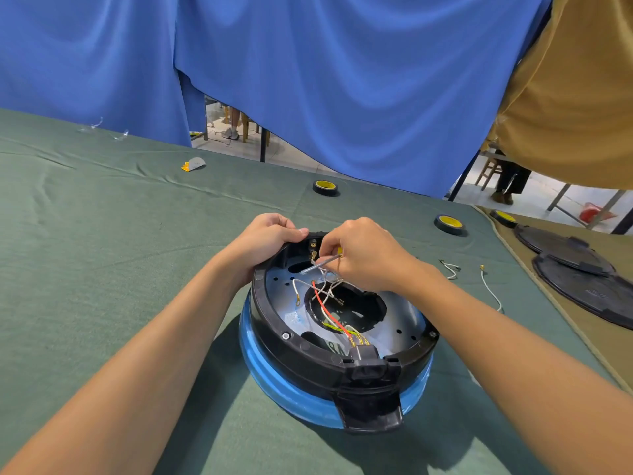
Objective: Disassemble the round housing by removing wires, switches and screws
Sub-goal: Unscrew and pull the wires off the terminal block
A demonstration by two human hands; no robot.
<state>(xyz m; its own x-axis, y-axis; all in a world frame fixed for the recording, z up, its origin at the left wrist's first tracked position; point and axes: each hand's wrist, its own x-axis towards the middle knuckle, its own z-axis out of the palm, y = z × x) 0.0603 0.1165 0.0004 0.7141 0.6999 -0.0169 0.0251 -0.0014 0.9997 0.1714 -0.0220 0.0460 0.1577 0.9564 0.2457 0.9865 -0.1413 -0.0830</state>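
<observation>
Housing (337, 351) on green cloth (102, 269) | blue curtain (342, 80) behind | tape rolls (325, 187)

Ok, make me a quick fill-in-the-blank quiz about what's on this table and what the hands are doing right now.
1. The left hand grips the far rim of the round ____ housing.
2. The right hand holds a ____ over the wires.
3. The cloth on the table is ____.
4. ____ tape rolls with yellow centres lie beyond the housing.

Missing words: black; screwdriver; green; three
</observation>
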